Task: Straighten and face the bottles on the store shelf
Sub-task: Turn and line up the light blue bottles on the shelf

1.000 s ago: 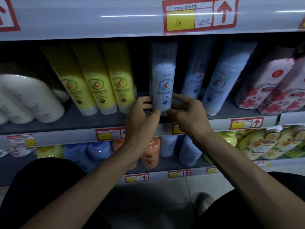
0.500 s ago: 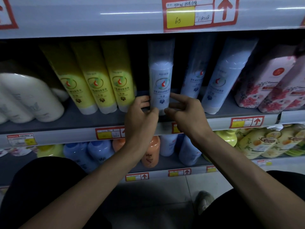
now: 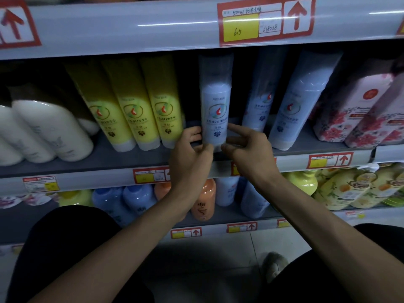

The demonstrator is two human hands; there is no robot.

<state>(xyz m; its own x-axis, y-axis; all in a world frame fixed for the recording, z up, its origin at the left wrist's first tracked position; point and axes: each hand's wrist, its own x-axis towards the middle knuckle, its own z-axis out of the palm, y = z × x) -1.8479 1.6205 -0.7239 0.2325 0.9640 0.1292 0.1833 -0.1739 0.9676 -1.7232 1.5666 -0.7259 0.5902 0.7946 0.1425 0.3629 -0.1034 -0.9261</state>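
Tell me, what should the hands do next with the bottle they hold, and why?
Probably let go and pull the next blue bottle forward. The left hand and right hand grip the pale bottle low down; its label already faces front, while that neighbour sits further back.

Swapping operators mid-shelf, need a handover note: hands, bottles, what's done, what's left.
Left hand grips the pale blue bottle at its base, from the left.
Right hand pinches the same base from the right, index finger and thumb.
The bottle stands near the front of the middle shelf, label out, between the yellow bottles and two other blue bottles.
Done: this one looks faced.
Left: let go; the nearer of those two sits further back and probably needs pulling forward.
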